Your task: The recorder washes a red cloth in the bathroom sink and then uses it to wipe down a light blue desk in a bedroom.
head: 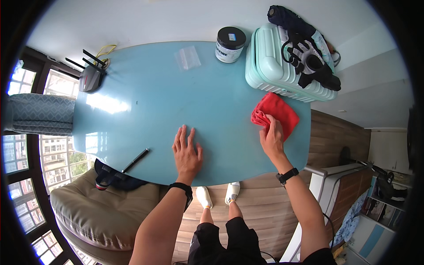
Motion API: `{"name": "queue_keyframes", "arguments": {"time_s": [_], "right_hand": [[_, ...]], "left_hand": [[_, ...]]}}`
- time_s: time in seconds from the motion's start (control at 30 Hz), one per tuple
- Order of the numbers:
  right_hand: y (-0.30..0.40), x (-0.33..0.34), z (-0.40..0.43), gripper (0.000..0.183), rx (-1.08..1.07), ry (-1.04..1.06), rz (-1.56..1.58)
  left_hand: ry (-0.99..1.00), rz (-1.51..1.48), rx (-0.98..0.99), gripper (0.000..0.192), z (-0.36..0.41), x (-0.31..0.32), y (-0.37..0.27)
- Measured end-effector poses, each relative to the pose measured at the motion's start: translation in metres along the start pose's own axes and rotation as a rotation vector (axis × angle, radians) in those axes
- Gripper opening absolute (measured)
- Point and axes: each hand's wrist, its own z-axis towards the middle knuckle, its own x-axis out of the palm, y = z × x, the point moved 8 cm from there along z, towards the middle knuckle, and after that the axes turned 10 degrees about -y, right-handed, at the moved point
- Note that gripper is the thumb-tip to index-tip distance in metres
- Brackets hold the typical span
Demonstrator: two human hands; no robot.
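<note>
My left hand [188,154] rests palm down on the blue tabletop [159,99], near its front edge, fingers a little apart, holding nothing. My right hand [273,135] grips the near left part of a folded red cloth [280,111] between thumb and fingers; the cloth lies on the table's right side, just in front of the mint-green case. To the left of my left hand a black pen [135,160] lies slantwise by the front edge. A clear plastic zip bag [188,58] lies flat near the back edge.
At the back right stand a black-lidded tub [230,44] and a mint-green hard case [273,56], with a black-and-grey glove [308,61] and a dark folded umbrella [291,20] on it. A router [91,78] stands back left. A padded leather seat [106,208] adjoins the front left edge.
</note>
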Motion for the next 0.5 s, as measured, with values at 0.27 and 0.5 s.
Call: {"name": "queue_keyframes", "arguments": {"time_s": [0.27, 0.5], "right_hand": [[0.017, 0.014, -0.019, 0.073, -0.127, 0.161, -0.224], [0.011, 0.028, -0.006, 0.082, -0.110, 0.282, -0.343]], "left_hand": [[-0.009, 0.009, 0.004, 0.050, -0.001, 0.002, 0.001], [-0.024, 0.012, 0.012, 0.051, -0.001, 0.001, -0.001]]}}
